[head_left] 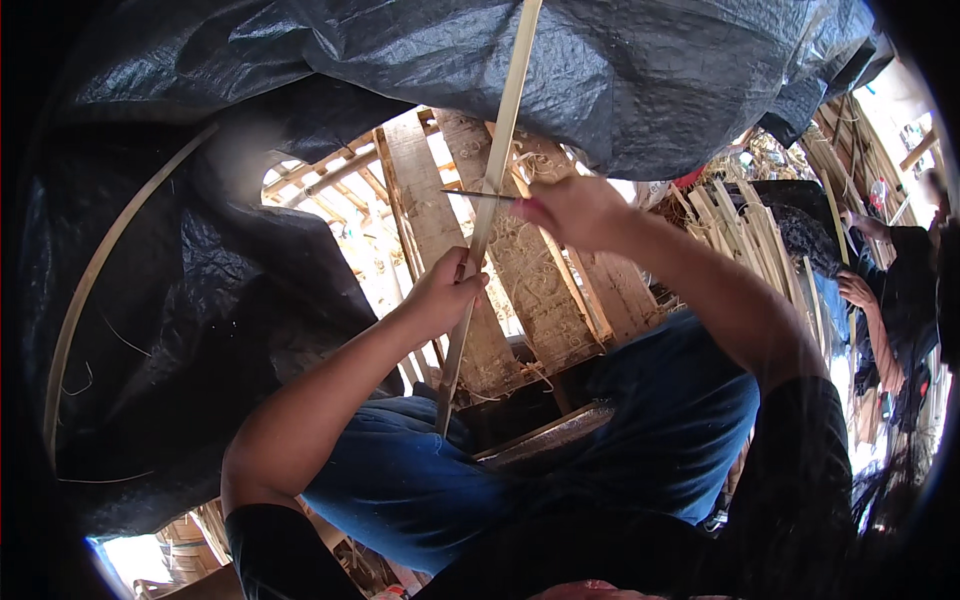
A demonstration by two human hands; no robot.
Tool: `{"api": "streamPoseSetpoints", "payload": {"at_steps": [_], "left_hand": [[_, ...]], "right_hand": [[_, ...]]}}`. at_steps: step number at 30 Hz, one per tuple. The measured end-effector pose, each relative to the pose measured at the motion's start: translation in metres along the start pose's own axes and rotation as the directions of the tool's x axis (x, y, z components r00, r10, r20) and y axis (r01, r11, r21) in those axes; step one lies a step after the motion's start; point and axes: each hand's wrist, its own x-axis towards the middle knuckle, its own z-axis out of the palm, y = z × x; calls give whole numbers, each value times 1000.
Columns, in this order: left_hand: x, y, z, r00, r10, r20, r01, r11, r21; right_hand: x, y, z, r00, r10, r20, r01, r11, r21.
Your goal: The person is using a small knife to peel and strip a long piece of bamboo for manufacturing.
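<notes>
A long, pale split-bamboo strip runs on a slant from the top edge down to my left thigh. My left hand is wrapped round it at about mid-length. In my right hand is a knife with a reddish handle, most of it covered by my fingers. Its thin blade points left and crosses the strip a little above my left hand, seemingly touching it. My legs in blue trousers lie spread on either side beneath.
Dark plastic sheeting drapes across the far side and left, where another curved strip lies. Wooden planks with curled shavings are below my hands. Bundled strips stand at right, near another person's hand.
</notes>
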Motion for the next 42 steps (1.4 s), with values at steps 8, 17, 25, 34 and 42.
{"api": "streamPoseSetpoints", "payload": {"at_steps": [8,17,25,34,42], "left_hand": [[1,-8,-1,1000,21,10,-21,999,-29],[2,0,3,995,-63,-76,61,998,-33],[0,-4,3,996,-51,-76,45,996,-75],[2,1,3,993,-92,-73,89,995,-39],[1,-4,6,993,-103,-50,100,993,-63]], "right_hand": [[4,-2,-11,991,123,57,-121,992,-22],[-1,4,27,961,-163,-222,135,982,-136],[0,0,19,990,-139,10,139,981,-136],[3,8,13,999,-47,-9,45,983,-178],[14,14,9,995,104,10,-102,987,-124]]}}
